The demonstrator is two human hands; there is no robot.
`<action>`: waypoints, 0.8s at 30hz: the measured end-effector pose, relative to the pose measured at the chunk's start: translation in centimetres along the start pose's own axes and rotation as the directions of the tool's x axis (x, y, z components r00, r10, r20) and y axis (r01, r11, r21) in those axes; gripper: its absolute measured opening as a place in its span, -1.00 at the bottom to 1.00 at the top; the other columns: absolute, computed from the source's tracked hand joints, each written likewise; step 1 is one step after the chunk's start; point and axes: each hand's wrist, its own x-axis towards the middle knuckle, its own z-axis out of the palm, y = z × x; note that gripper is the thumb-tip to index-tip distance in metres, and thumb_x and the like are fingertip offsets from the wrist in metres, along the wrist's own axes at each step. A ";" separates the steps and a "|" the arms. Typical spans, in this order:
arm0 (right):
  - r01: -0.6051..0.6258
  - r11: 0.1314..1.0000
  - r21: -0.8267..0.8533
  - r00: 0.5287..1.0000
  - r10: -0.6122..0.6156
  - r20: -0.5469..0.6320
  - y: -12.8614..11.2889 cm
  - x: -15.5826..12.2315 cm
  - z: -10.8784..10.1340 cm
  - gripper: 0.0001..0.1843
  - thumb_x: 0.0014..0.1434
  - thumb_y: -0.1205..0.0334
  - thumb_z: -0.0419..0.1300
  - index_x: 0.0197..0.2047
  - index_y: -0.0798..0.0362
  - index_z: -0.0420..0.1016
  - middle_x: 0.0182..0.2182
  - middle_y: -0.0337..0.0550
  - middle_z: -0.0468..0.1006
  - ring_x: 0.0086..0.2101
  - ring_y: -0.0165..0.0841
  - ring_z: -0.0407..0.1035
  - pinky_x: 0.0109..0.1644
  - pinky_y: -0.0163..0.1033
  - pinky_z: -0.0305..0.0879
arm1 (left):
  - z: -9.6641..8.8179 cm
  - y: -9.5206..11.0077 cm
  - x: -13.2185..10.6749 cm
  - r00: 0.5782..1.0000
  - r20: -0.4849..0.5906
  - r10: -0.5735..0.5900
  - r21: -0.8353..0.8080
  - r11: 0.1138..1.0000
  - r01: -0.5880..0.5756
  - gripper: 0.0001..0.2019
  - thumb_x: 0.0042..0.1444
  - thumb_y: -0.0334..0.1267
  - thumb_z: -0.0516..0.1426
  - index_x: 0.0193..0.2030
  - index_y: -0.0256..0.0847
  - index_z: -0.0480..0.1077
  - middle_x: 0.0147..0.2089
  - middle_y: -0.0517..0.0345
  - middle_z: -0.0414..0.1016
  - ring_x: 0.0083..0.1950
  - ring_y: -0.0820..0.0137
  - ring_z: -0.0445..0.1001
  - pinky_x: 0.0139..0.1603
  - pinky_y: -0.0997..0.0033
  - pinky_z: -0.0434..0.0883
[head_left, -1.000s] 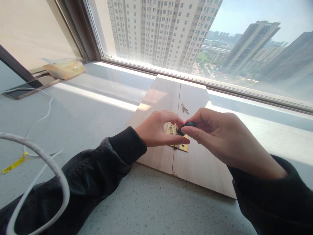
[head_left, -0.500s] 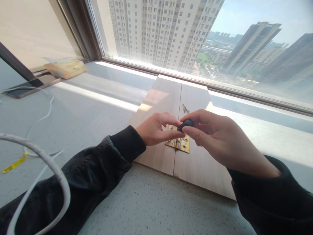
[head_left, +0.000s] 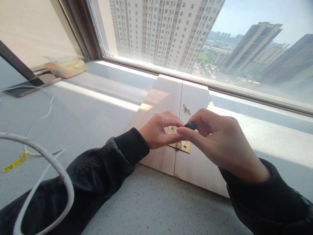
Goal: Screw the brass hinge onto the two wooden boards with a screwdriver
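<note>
My right hand (head_left: 215, 137) pinches a black handle (head_left: 190, 125), which looks like a short screwdriver's, between thumb and fingers. My left hand (head_left: 160, 130) is closed in a pinch at the handle's left end, its fingertips meeting my right thumb. Whatever sits between the left fingertips is hidden. Beneath both hands lies a worn brass hinge (head_left: 185, 147), set across the seam of two pale wooden boards (head_left: 156, 160); screw holes show in its right leaf. A few loose screws (head_left: 186, 109) lie on the right board beyond my hands.
The boards rest on a speckled white sill (head_left: 137, 202) against the window. At left are a white cable (head_left: 66, 182) with a yellow tag (head_left: 15, 163), a phone (head_left: 26, 89) and a packet of tissues (head_left: 66, 68).
The black handle has turned in my right fingers and shifted slightly right. My right thumb has slid left across its near side. My left hand has moved a little right.
</note>
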 end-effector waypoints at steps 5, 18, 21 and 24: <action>0.056 0.983 0.173 0.967 -0.097 0.236 0.3 0.2 -1.0 -0.81 0.19 0.15 0.10 -0.21 0.00 0.48 -0.49 -0.28 0.43 -0.52 -0.50 0.24 -0.45 -0.33 0.16 | -0.2 0.0 0.2 0.991 0.134 0.012 -0.096 0.995 0.001 -0.90 0.06 -0.31 0.18 -0.31 -0.28 0.49 -0.30 0.04 0.55 -0.21 0.39 0.45 -0.10 0.30 0.39; -0.079 0.986 0.145 0.980 0.051 0.191 -0.7 0.4 -0.8 -0.78 0.10 0.04 0.17 -0.35 0.02 0.50 -0.63 -0.30 0.42 -0.61 -0.47 0.24 -0.53 -0.31 0.13 | 0.4 0.0 -0.2 0.998 -0.061 -0.029 -0.014 1.000 0.028 -0.86 -0.04 -0.25 0.26 -0.37 -0.28 0.49 -0.40 0.10 0.51 -0.33 0.43 0.40 -0.20 0.33 0.38; -0.141 0.962 0.233 0.944 0.059 0.326 -0.4 0.3 -1.6 -0.76 0.15 0.06 0.14 -0.24 0.01 0.49 -0.62 -0.31 0.44 -0.61 -0.47 0.28 -0.56 -0.34 0.14 | 0.1 -0.2 -0.2 0.998 0.020 -0.052 -0.073 0.996 0.053 -0.84 -0.01 -0.27 0.24 -0.28 -0.28 0.52 -0.35 0.07 0.55 -0.27 0.41 0.43 -0.12 0.30 0.38; -0.138 0.976 0.168 0.953 0.085 0.292 -0.4 0.3 -1.7 -0.77 0.17 0.08 0.10 -0.25 0.02 0.49 -0.65 -0.32 0.41 -0.62 -0.48 0.28 -0.56 -0.34 0.14 | 0.0 -0.3 -0.2 0.994 0.067 -0.091 -0.093 0.991 0.097 -0.86 0.03 -0.28 0.21 -0.29 -0.30 0.52 -0.36 0.05 0.54 -0.24 0.40 0.42 -0.13 0.31 0.39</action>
